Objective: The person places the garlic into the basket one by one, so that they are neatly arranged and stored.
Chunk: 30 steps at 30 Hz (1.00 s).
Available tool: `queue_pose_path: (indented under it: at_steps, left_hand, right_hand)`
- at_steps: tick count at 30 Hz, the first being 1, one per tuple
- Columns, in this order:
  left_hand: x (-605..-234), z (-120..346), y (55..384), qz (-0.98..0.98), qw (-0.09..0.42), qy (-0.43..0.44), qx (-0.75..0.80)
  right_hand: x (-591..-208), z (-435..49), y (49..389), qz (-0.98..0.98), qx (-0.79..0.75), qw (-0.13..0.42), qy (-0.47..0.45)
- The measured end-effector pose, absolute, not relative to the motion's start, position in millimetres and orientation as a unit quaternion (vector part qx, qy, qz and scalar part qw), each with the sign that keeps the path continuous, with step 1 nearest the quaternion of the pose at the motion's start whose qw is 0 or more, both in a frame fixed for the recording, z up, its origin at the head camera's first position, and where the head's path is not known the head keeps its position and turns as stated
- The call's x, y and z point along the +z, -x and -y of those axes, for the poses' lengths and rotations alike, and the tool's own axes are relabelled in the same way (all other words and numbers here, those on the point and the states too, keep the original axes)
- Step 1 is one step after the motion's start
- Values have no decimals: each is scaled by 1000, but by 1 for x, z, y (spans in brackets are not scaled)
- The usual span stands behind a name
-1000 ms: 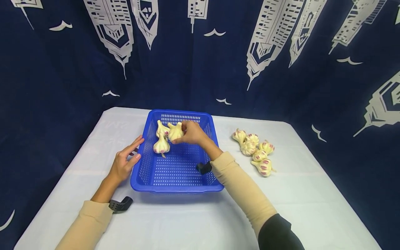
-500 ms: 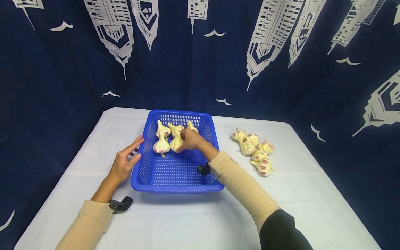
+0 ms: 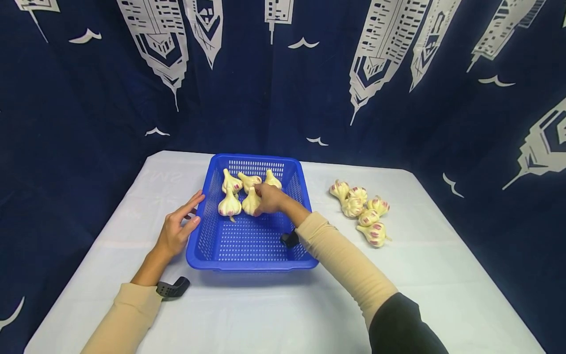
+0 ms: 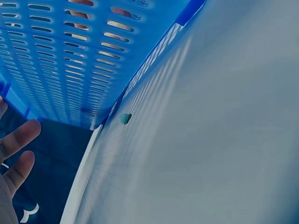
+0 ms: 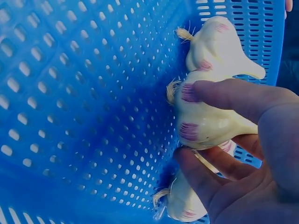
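Inside the blue plastic basket [image 3: 252, 266], my right hand [image 3: 271, 198] pinches a white garlic bulb [image 3: 251, 202] between thumb and fingers. In the right wrist view the thumb [image 5: 229, 95] presses on the top of this purple-streaked bulb [image 5: 210, 122], with fingers under it. Another garlic bulb [image 3: 229, 205] sits left of it, and several more lie behind, one of them a bulb [image 3: 272, 180] at the back right. My left hand [image 3: 174, 230] has its fingers extended, fingertips at the basket's left rim. The left wrist view catches only part of that hand [image 4: 16, 163].
Right of the basket, a cluster of several garlic bulbs [image 3: 360, 211] lies on the white-covered table [image 3: 247, 314]. A small green thing [image 4: 125, 118] shows beside the basket in the left wrist view. A dark blue printed cloth [image 3: 265, 108] hangs behind the table.
My right hand has lowered the garlic bulb it holds and brought it nearer, beside the front left bulb. Two bulbs behind it now show more fully. My left hand stays at the rim.
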<state>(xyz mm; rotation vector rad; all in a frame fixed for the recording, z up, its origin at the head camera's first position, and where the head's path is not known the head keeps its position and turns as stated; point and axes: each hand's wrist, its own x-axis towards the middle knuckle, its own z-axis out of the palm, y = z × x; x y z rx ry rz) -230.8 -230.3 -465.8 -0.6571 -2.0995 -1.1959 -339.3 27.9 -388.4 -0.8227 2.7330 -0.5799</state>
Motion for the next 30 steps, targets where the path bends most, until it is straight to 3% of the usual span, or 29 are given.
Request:
queue_pose_path:
  at_steps: [20,30]
  left_hand:
    - [-464,230,230,793,312,248,-460]
    - [-465,230,230,798,309,242,-457]
  right_hand:
    - [-388,-29,342,-934,-218,77,272]
    - [-385,-31,341,-941,-219,85,244]
